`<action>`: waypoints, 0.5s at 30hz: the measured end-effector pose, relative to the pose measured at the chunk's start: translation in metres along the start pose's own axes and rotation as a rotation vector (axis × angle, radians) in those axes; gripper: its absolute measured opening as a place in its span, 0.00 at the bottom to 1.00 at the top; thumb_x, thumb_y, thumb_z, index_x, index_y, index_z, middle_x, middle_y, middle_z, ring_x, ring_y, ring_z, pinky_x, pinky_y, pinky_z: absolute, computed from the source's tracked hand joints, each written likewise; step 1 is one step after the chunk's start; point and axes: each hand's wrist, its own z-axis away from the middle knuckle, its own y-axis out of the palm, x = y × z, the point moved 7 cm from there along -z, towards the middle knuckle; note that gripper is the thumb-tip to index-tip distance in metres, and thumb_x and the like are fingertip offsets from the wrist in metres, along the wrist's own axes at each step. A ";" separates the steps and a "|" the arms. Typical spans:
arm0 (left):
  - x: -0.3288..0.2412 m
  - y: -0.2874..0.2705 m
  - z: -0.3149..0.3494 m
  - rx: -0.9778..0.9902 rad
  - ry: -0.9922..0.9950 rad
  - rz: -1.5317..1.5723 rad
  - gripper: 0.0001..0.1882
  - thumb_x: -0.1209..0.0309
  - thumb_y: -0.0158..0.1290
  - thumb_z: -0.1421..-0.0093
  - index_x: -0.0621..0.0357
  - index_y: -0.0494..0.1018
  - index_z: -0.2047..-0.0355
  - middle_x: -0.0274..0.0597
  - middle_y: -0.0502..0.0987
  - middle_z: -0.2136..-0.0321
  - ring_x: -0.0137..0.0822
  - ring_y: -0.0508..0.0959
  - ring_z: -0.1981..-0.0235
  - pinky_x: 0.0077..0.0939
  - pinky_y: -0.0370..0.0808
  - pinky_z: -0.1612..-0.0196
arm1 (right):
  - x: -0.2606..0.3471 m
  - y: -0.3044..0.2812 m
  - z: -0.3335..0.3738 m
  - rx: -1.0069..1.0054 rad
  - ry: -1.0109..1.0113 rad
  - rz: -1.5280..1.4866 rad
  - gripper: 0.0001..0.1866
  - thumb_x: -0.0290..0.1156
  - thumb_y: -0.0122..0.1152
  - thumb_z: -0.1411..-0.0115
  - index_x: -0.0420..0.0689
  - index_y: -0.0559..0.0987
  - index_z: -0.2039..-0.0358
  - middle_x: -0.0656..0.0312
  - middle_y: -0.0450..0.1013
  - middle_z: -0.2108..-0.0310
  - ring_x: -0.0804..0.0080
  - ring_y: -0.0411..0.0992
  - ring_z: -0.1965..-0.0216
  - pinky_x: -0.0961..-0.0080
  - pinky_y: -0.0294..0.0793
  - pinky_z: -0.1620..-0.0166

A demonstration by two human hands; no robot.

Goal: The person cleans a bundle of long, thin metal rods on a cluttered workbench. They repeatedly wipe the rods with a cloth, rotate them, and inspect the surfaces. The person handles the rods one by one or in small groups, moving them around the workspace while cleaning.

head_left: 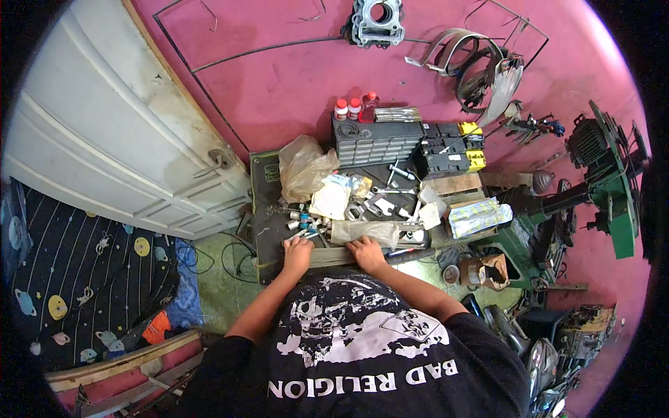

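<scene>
- Resting at the near edge of the tabletop (270,233), just below the middle of the frame, the left hand (298,251) and the right hand (366,252) lie apart from each other; whether either is clamped on anything, I cannot tell.
- The plastic-wrapped package (362,230) lies just beyond the right hand, near the centre; a grooved brown strip (331,258) runs between the hands.
- A tug on that loose wrapping could, I judge, snag the spanners (385,190) crowded behind it and drag them along.
- The small metal parts (304,221) beyond the left hand would probably scatter if its fingers swept through them, perhaps over the near edge.
- The dark surface is cluttered: a clear plastic bag (303,171) left of centre, a cabinet of small drawers (380,149) at the back, black-and-yellow cases (444,165) beside it.
- A pink wall (272,83) spans the top, a white door (104,125) fills the upper left, planet-patterned cloth (90,265) the lower left; a green machine (617,202) stands far right.
</scene>
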 end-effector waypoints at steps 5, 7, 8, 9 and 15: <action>-0.007 -0.014 0.006 -0.056 0.001 0.016 0.04 0.72 0.52 0.46 0.49 0.77 0.73 0.34 0.75 0.69 0.38 0.72 0.58 0.45 0.60 0.53 | 0.002 0.014 -0.007 0.064 -0.045 0.124 0.19 0.35 0.49 0.40 0.50 0.78 0.49 0.67 0.77 0.59 0.64 0.69 0.53 0.64 0.66 0.51; -0.011 -0.020 0.006 -0.074 0.009 0.014 0.04 0.72 0.52 0.47 0.50 0.77 0.74 0.34 0.75 0.70 0.38 0.72 0.59 0.45 0.60 0.54 | 0.002 0.018 -0.008 0.077 -0.067 0.139 0.19 0.36 0.48 0.39 0.51 0.78 0.49 0.65 0.75 0.60 0.64 0.69 0.53 0.63 0.66 0.51; -0.012 -0.021 0.008 -0.083 0.010 0.012 0.04 0.72 0.52 0.47 0.50 0.77 0.74 0.34 0.75 0.70 0.39 0.72 0.59 0.45 0.60 0.54 | 0.001 0.015 -0.009 0.061 -0.076 0.133 0.19 0.36 0.48 0.39 0.51 0.78 0.49 0.64 0.75 0.59 0.63 0.69 0.53 0.63 0.66 0.51; -0.011 -0.022 0.010 -0.096 0.009 0.031 0.04 0.72 0.53 0.48 0.50 0.77 0.73 0.34 0.74 0.71 0.39 0.72 0.59 0.44 0.60 0.55 | 0.000 0.012 -0.011 0.046 -0.084 0.126 0.19 0.36 0.48 0.39 0.52 0.78 0.49 0.63 0.74 0.59 0.63 0.69 0.54 0.63 0.66 0.51; -0.003 -0.024 0.018 -0.060 -0.042 0.033 0.03 0.72 0.57 0.51 0.50 0.77 0.74 0.34 0.75 0.71 0.39 0.72 0.59 0.44 0.59 0.56 | 0.009 0.008 -0.023 0.053 -0.224 0.057 0.14 0.36 0.49 0.39 0.53 0.80 0.56 0.59 0.72 0.59 0.62 0.69 0.55 0.63 0.67 0.52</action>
